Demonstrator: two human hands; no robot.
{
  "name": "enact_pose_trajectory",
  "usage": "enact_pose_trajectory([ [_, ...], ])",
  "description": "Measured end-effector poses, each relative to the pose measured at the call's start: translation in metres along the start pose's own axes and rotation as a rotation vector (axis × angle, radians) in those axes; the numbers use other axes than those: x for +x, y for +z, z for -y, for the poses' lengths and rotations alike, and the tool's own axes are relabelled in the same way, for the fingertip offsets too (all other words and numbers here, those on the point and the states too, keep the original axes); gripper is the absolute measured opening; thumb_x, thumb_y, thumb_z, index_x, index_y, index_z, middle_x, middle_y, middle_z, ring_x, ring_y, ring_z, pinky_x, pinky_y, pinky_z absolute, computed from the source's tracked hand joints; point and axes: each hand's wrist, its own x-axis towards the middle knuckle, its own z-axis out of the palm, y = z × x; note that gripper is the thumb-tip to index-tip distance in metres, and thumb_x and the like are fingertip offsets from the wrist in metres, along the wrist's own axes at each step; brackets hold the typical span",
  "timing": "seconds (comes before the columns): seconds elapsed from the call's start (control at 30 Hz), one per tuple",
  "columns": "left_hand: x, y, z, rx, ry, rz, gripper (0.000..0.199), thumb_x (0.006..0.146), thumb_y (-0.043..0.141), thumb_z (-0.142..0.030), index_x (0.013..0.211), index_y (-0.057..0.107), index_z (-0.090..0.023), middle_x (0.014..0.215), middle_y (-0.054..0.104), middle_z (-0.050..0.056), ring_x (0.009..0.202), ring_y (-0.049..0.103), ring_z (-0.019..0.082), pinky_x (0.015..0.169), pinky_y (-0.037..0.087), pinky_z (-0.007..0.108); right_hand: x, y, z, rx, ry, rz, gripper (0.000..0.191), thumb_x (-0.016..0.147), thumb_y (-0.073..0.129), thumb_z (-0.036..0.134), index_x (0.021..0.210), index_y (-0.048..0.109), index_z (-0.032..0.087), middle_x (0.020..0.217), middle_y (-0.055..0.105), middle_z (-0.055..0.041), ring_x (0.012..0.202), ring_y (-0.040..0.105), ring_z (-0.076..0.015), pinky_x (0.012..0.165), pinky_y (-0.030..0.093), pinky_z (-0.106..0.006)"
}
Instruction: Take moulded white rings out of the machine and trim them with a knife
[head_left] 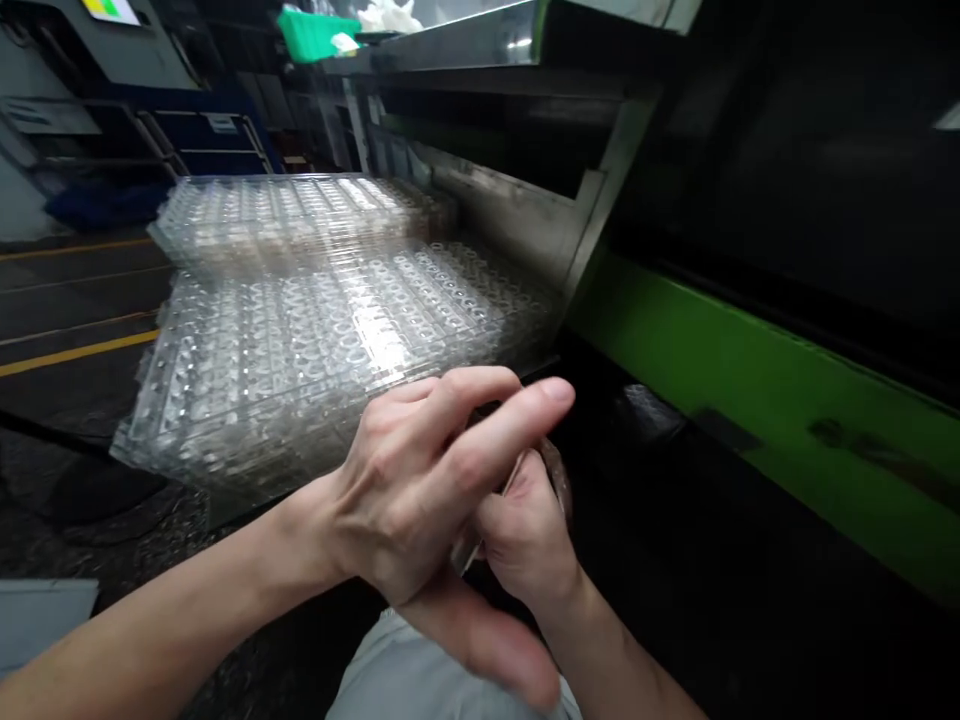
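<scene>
My left hand is in front at the centre, back up, its fingers extended and the thumb apart, lying over my right hand. Beneath and to the right of it, my right hand is closed around something mostly hidden. A brownish, shiny edge shows past its fingers, and a clear bit shows between the two palms; I cannot make out what the item is. Beyond both hands stand stacks of clear plastic trays with rows of round pockets, a nearer stack and a farther one.
A metal-edged table carries a green bin at the top. To the right runs a green machine beam. Blue-panelled carts stand at the back left, and yellow floor lines cross the left side.
</scene>
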Motion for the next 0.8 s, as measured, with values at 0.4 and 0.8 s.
enact_pose_trajectory([
  [0.4, -0.064, 0.012, 0.006, -1.104, -0.823, -0.2, 0.039, 0.086, 0.08, -0.022, 0.124, 0.073, -0.024, 0.126, 0.073, 0.008, 0.116, 0.069, 0.024, 0.1, 0.058, 0.026, -0.018, -0.013, -0.013, 0.252, 0.058, -0.071, 0.03, 0.084, 0.081, 0.038, 0.087, 0.064, 0.014, 0.047, 0.049, 0.0079, 0.033, 0.03, -0.001, 0.034, 0.029, -0.014],
  [0.8, -0.078, 0.028, 0.007, -1.364, -0.932, -0.404, 0.026, 0.09, 0.078, -0.029, 0.115, 0.077, -0.022, 0.108, 0.079, 0.006, 0.1, 0.073, 0.017, 0.097, 0.058, 0.022, -0.023, -0.008, -0.031, 0.112, 0.084, -0.178, 0.035, 0.084, 0.08, 0.045, 0.086, 0.063, 0.015, 0.046, 0.048, 0.0072, 0.034, 0.033, -0.0019, 0.035, 0.03, -0.013],
])
